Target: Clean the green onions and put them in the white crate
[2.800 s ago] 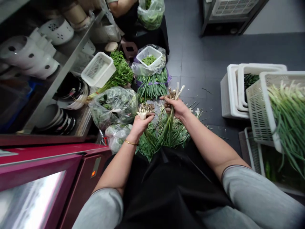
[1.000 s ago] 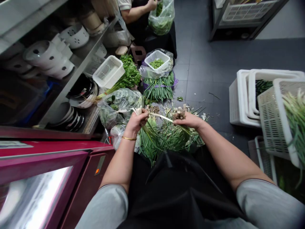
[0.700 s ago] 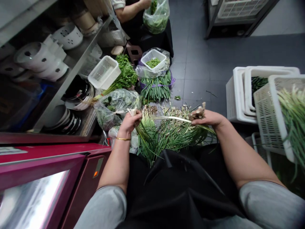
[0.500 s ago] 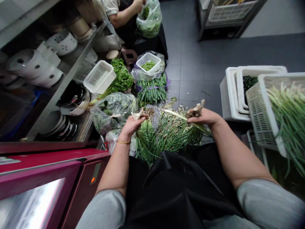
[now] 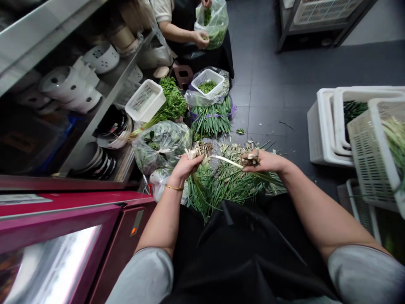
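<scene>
My left hand [image 5: 186,166] is closed round a bunch of scallions, their white ends [image 5: 191,153] showing above the fingers and the green leaves hanging below. In my right hand [image 5: 264,162] is another bunch with brown, rooty ends [image 5: 250,158]. One white stalk [image 5: 227,160] stretches from the right hand to the left fingertips, which seem to touch its end. Beneath both hands lies a heap of green scallions [image 5: 228,183] with dry peelings.
A white basket [image 5: 145,100], leafy greens [image 5: 174,99] and a bagged vegetable [image 5: 163,145] lie at the left, beside a metal shelf. Ahead, a seated person's hand [image 5: 201,39] is at a plastic bag. White crates [image 5: 322,126] stand at the right.
The left fingertips have come to the end of the white stalk, and the hands are closer together. The other person's hand has lowered beside the bag. The view has shifted a little left.
</scene>
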Motion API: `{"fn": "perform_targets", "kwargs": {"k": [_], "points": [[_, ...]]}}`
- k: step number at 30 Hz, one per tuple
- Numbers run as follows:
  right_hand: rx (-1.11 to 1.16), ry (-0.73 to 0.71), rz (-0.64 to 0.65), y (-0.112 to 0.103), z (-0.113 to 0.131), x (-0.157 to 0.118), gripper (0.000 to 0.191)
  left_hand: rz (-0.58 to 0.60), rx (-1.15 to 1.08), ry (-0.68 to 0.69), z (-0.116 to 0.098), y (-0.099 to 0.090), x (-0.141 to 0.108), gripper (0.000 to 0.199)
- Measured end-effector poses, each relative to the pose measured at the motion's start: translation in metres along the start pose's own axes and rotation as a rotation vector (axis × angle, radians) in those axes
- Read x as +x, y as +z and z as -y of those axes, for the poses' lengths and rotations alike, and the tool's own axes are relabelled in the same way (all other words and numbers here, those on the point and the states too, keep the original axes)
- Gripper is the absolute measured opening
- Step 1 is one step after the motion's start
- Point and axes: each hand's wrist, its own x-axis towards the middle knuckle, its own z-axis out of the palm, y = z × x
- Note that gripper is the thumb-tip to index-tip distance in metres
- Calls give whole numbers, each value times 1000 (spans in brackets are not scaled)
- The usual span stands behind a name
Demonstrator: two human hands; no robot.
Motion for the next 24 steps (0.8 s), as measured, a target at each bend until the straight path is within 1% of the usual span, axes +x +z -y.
{"fn": "perform_targets", "kwargs": {"k": [2,4,5,7,11,13,15,16,18,19,21,22,24], "points": [[-8,8,8,1,0,2,41,31,-19,27,1,-2,-2,36],[-20,7,23,4,0,4,41,118,-4,30,2,-2,-2,41],[-23,5,30,5,1,5,41,162,22,17,3,-1,-1,42],[-22,0,37,6,1,5,41,205,103,-4,4,0,1,36],[-9,-5,12,3,-1,-2,40,215,196,24,5,-1,4,33],[-13,5,1,1,-4,-7,40,199,166,61,3,-1,3,33],[-21,21,-5,0,-7,-10,40,181,91,90,0,3,3,32],[-25,27,-4,0,-8,-11,41,190,53,91,0,5,3,34],[-27,27,10,0,-9,-12,41,248,32,62,0,11,4,44],[-25,23,22,0,-9,-11,41,291,61,35,1,13,5,45],[-22,12,42,0,-10,-11,41,349,157,-15,3,17,7,37],[-24,8,42,0,-10,-11,41,350,194,-27,4,18,7,34],[-33,-4,28,-1,-11,-12,41,330,213,-32,5,17,9,38]]}}
